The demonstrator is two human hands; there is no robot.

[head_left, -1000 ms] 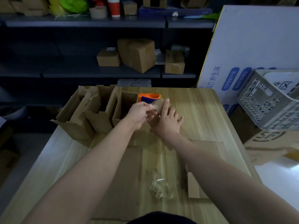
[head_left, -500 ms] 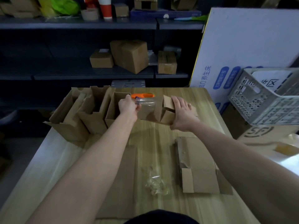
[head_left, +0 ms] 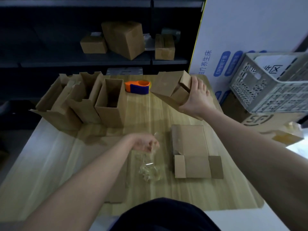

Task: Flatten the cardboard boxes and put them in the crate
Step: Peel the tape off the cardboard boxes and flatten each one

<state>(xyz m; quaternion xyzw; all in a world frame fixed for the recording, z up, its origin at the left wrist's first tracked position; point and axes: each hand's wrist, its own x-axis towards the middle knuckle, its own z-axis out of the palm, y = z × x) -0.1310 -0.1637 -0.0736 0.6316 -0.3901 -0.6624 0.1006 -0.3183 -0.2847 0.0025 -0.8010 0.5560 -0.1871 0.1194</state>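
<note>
My right hand (head_left: pixel 196 97) grips a small cardboard box (head_left: pixel 168 87) by its end flaps and holds it tilted above the far right of the wooden table (head_left: pixel 233 189). My left hand (head_left: pixel 145 145) hovers over the table's middle and pinches a strip of clear tape (head_left: pixel 152 154). The strip hangs down onto a crumpled pile of clear tape (head_left: pixel 150 172). A flattened box (head_left: pixel 193 150) lies to the right of that pile. Three open boxes (head_left: pixel 108 102) stand in a row at the far left. The grey plastic crate (head_left: pixel 270 87) sits off the table to the right.
An orange and blue tape dispenser (head_left: pixel 137 87) lies at the table's far edge between the standing boxes and the held box. A flat cardboard sheet (head_left: pixel 116 189) lies under my left forearm. A white printed board (head_left: pixel 241 30) leans behind the crate. Dark shelves behind the table hold closed boxes (head_left: pixel 123 39).
My left hand pulled the clear tape off the box and moved back toward me over the tape pile. My right hand lifted the box up and to the right.
</note>
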